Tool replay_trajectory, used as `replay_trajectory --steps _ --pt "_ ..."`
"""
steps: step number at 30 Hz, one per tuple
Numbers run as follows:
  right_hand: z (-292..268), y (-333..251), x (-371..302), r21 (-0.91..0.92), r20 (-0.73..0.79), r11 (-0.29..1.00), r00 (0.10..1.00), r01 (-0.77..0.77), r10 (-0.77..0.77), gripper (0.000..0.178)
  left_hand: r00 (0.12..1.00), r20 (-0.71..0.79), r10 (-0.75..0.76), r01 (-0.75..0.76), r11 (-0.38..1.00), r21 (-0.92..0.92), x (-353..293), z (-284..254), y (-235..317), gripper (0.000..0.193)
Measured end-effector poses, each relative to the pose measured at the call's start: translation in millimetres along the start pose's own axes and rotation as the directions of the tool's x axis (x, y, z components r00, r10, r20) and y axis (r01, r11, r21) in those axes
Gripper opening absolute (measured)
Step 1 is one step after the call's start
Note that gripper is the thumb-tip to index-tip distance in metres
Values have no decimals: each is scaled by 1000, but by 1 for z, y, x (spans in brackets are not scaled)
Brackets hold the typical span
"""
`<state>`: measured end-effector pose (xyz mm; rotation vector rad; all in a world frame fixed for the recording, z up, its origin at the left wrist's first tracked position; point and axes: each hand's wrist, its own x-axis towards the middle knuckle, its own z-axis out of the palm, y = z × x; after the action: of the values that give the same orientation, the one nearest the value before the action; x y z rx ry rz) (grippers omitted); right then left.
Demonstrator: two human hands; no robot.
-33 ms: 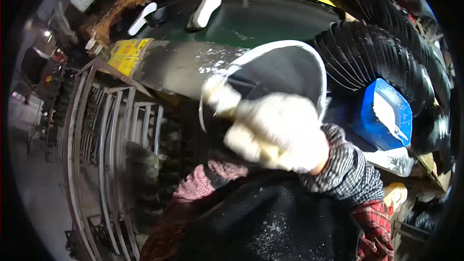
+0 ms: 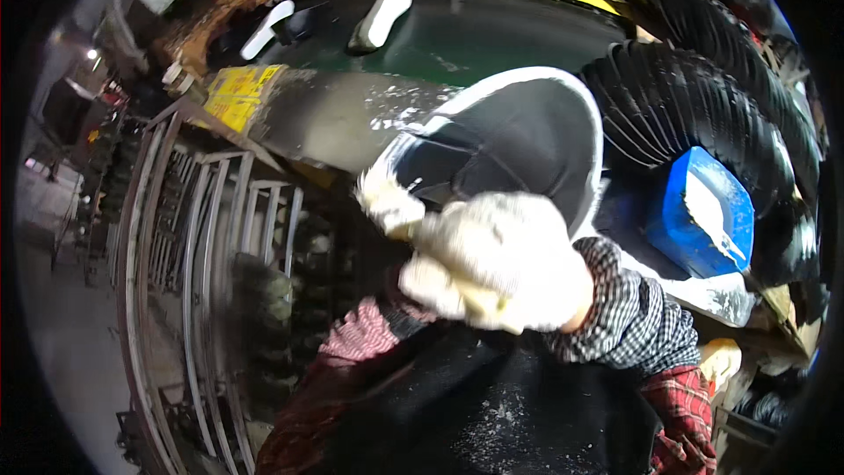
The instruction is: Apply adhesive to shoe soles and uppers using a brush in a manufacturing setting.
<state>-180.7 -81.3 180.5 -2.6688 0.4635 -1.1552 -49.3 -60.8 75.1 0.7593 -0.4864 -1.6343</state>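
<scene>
My right hand [image 2: 501, 251], in a white knit glove, is in front of my chest with its fingers curled closed. From its far left side sticks out a blurred white tuft with a frayed edge, which looks like a brush [image 2: 389, 202]. Just beyond lies a large, black, rounded piece [image 2: 519, 145] with a thick white rim and thin dark lines across its inner face; the tuft is by its left edge. My left forearm [image 2: 369, 330], in a pink checked sleeve, reaches up behind the right hand, which hides my left hand and whatever it holds.
Two white shoe soles [image 2: 387, 16] are on a dark green belt ahead. At right, a cut-open blue container [image 2: 664, 220] holds white stuff beside a heap of black ribbed pieces [image 2: 694, 105]. Metal racks [image 2: 198, 281] stand at left. A yellow box [image 2: 242, 97] is near the belt's edge.
My right hand and the white tuft have moved down and slightly left. More of the black piece's inner face shows. The whole view has shifted a little.
</scene>
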Motion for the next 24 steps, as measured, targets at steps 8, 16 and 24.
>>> replay_trajectory --steps 8,16,24 --pt "-55 17 -80 383 370 797 868 -467 331 22 965 35 -260 257 964 71 9 20 59 28" --pt "-87 -3 -112 171 123 884 900 -434 418 12 988 14 -156 142 930 340 -5 20 51 27" --pt "-79 69 -125 139 -374 889 809 -435 454 23 981 -106 161 -103 901 420 -39 33 37 24"
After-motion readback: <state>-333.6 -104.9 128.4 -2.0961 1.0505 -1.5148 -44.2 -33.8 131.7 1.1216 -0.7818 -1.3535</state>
